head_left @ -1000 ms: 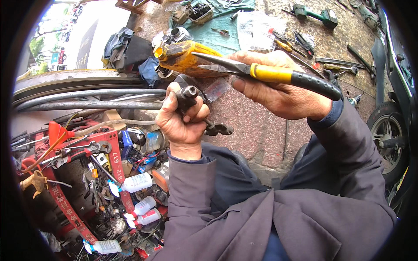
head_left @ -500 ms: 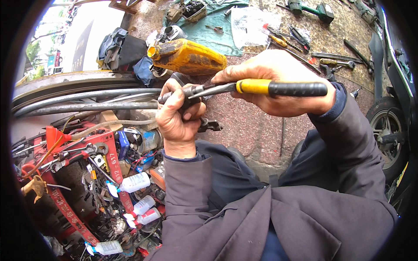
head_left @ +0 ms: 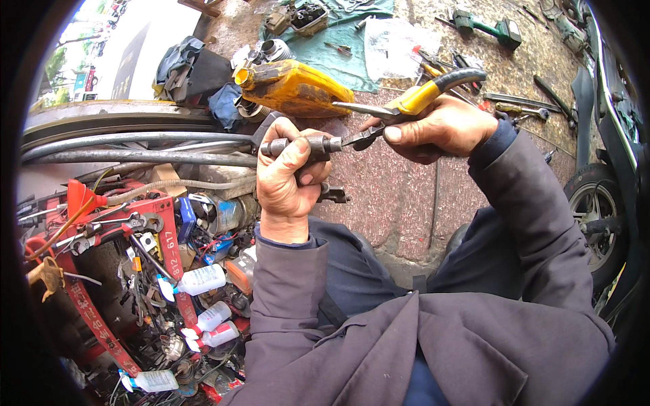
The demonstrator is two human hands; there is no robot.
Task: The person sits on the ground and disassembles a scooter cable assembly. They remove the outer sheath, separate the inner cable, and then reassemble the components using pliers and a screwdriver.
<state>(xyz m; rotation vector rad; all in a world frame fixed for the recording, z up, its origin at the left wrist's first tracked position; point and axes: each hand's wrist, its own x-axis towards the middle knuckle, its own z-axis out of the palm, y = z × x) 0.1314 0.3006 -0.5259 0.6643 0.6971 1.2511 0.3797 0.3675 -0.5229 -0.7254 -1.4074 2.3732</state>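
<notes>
My left hand (head_left: 288,183) is closed around a dark grey metal part (head_left: 326,145) whose round, stepped end points right. Another piece of dark metal (head_left: 334,194) sticks out below my fingers; whether it belongs to the same part I cannot tell. In my right hand (head_left: 452,128) are long-nose pliers (head_left: 418,100) with yellow-and-black handles, their jaws spread wide. The lower jaw's tip is at the part's round end, and I cannot tell if it touches. The upper jaw stands away from the part. My palm and fingers hide the lower handle.
A dirty yellow jerrycan (head_left: 305,88) lies just beyond my hands. Farther back are a green cloth (head_left: 338,57), a green power drill (head_left: 489,28) and loose tools. A red metal frame (head_left: 101,321), spray bottles (head_left: 203,279) and clutter fill the left. A wheel (head_left: 594,216) stands right.
The pliers' jaws have spread apart, and one handle has swung up and away. My right hand has moved slightly down, uncovering the part's round end. My left hand has shifted slightly right.
</notes>
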